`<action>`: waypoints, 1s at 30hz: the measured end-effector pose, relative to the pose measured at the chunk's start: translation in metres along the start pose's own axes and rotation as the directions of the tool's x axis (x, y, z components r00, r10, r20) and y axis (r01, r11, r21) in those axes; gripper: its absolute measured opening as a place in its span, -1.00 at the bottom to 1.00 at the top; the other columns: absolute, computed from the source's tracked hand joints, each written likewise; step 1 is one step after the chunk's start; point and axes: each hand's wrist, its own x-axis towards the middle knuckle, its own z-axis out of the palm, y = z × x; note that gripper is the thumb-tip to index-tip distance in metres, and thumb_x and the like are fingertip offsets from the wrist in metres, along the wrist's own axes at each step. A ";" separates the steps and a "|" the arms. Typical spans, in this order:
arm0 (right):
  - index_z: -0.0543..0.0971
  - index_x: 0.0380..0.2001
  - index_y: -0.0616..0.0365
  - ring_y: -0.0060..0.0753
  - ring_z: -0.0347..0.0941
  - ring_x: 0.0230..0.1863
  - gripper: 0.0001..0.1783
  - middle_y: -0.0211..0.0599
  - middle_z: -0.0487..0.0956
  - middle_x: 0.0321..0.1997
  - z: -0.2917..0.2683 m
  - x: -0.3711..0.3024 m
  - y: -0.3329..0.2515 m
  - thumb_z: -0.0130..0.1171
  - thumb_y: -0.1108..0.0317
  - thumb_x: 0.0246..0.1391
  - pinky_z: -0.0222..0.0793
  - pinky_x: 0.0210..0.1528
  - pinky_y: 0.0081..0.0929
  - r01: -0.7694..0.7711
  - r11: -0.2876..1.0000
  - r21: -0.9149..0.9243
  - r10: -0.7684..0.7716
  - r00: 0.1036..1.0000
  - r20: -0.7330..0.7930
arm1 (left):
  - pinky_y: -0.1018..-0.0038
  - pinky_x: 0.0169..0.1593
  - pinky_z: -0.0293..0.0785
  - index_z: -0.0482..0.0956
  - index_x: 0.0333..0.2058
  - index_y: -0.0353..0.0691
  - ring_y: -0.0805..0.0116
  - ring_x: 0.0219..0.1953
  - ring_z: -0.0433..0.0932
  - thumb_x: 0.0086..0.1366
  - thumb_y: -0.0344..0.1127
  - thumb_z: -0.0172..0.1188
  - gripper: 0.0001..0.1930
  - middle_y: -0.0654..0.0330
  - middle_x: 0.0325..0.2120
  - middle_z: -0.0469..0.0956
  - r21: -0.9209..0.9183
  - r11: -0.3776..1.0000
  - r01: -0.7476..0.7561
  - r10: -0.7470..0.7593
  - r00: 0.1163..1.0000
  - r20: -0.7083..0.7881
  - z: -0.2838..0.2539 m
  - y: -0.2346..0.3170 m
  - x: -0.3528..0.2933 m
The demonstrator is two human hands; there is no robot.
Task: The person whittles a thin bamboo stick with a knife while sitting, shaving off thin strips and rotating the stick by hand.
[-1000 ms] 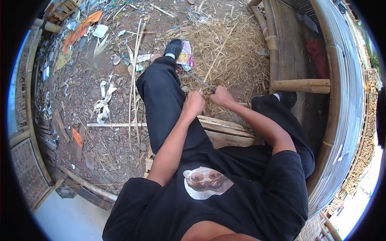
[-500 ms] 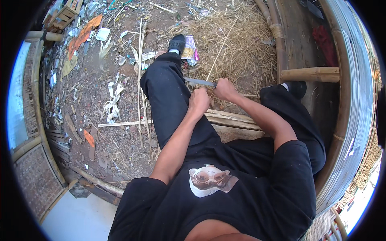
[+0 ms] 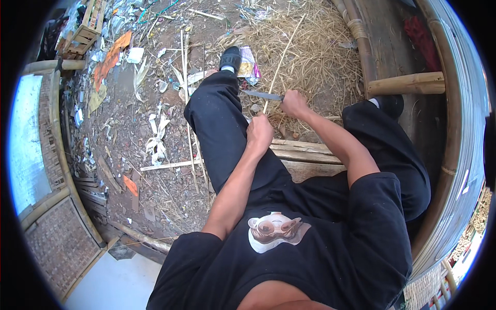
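My left hand [image 3: 260,130] is closed around the near end of a thin bamboo strip [image 3: 284,54], above my left thigh. The strip slants away from the fist, up and to the right, over the dry shavings. My right hand [image 3: 295,103] grips the handle of a knife [image 3: 264,95], a little farther off and to the right. Its blade points left and meets or crosses the strip just beyond my left fist; whether it touches I cannot tell.
Curly shavings [image 3: 320,57] cover the ground ahead. Long split strips [image 3: 186,93] lie left of my left leg, among litter. Wooden boards [image 3: 305,155] sit between my legs. A bamboo frame [image 3: 408,83] stands at right, a wooden crate [image 3: 84,32] at far left.
The knife and my right hand have moved slightly farther away, widening the gap to my left hand. The whole view has shifted a little, so the surroundings appear more to the right.
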 end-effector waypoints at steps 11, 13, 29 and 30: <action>0.62 -0.32 0.25 0.08 0.55 -0.15 -0.73 0.06 0.60 -0.26 -0.009 0.034 0.026 0.16 0.32 -0.10 0.47 -0.10 -0.14 -0.151 0.989 -0.002 0.150 0.983 -0.105 | 0.06 -0.20 0.50 0.46 -0.34 -0.50 -0.21 -0.31 0.58 0.17 -0.51 -0.06 -0.83 -0.30 -0.46 0.54 0.044 0.998 -0.036 0.035 0.999 0.014 -0.007 0.003 -0.006; 0.62 -0.30 0.23 0.05 0.55 -0.12 -0.74 0.03 0.60 -0.21 -0.009 0.044 0.025 0.13 0.32 -0.05 0.46 -0.08 -0.14 -0.151 0.988 -0.020 0.150 0.986 -0.068 | 0.06 -0.22 0.51 0.45 -0.36 -0.51 -0.22 -0.34 0.58 0.15 -0.52 -0.05 -0.85 -0.31 -0.48 0.54 0.060 0.995 -0.078 0.078 0.997 0.001 -0.008 0.002 -0.010; 0.58 -0.19 0.29 0.03 0.51 -0.02 -0.66 0.07 0.56 -0.09 -0.018 0.118 0.056 0.05 0.32 -0.01 0.44 -0.01 -0.21 -0.432 0.864 0.258 0.469 0.878 -0.099 | 0.04 -0.25 0.50 0.43 -0.34 -0.46 -0.24 -0.37 0.57 0.21 -0.44 -0.05 -0.83 -0.29 -0.51 0.53 0.100 0.992 -0.078 0.072 0.996 0.060 -0.016 0.013 -0.019; 0.57 -0.20 0.30 0.03 0.52 -0.05 -0.66 0.07 0.57 -0.10 -0.021 0.117 0.061 0.05 0.32 -0.01 0.45 -0.05 -0.21 -0.416 0.874 0.250 0.457 0.879 -0.135 | 0.04 -0.25 0.50 0.43 -0.34 -0.46 -0.24 -0.37 0.57 0.21 -0.44 -0.05 -0.83 -0.29 -0.51 0.53 0.100 0.991 -0.084 0.078 0.995 0.065 -0.015 0.013 -0.019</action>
